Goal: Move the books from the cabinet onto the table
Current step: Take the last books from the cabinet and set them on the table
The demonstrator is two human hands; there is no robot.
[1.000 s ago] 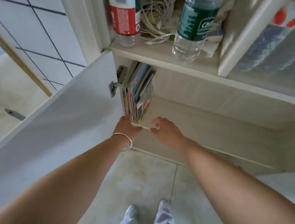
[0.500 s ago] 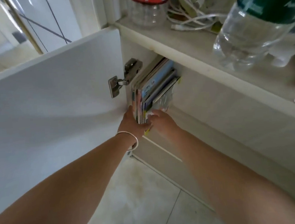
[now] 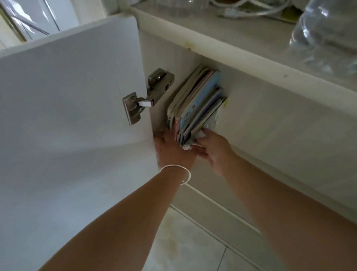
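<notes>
— Where are the books (image 3: 194, 103) sitting?

— Upright in the lower cabinet (image 3: 279, 113), packed against its left wall just behind the hinge (image 3: 148, 94), spines facing out toward the open door (image 3: 64, 123).

— And the hands?

— One on each side of the stack's near bottom corner. The left hand (image 3: 172, 151) lies flat against the wall-side face, fingers (image 3: 162, 136) straight. The right hand (image 3: 211, 147) curls its fingers round the right side, pinching the outer covers.

— Which way should they come?

— Probably straight out toward the person, along the shelf floor. The stack's long axis runs up and back, so it may fan out if squeezed loosely.
</notes>
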